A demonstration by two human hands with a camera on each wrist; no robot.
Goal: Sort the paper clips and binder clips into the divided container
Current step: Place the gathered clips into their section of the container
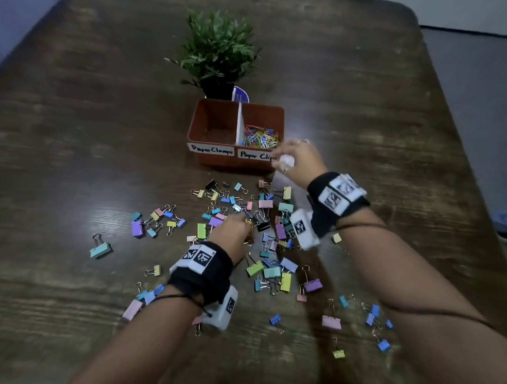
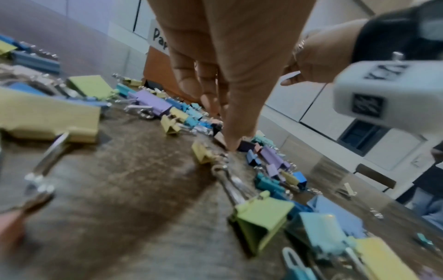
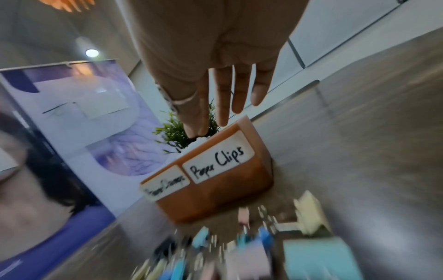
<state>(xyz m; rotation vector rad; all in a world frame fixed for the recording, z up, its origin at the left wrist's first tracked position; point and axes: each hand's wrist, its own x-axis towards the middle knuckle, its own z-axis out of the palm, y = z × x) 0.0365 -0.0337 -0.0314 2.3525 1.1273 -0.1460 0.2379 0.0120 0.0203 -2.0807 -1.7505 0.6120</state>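
Observation:
The orange divided container [image 1: 233, 161] stands mid-table with labels "Paper Clamps" and "Paper Clips". Coloured paper clips [image 1: 261, 136] lie in its right compartment; the left one looks bare. Pastel binder clips [image 1: 265, 204] lie scattered in front of it. My left hand [image 1: 236, 228] reaches down into the pile; in the left wrist view its thumb tip [image 2: 230, 145] touches small clips while the other fingers hang above, holding nothing I can make out. My right hand [image 1: 293, 157] hovers at the container's front right corner, fingers [image 3: 224, 106] straight and empty above the container [image 3: 215, 199].
A small potted plant [image 1: 220, 47] stands right behind the container. Binder clips spread over the wooden table [image 1: 75, 157] from the left hand's side to the near right edge. A purple banner [image 3: 72, 113] and another person stand beyond the table.

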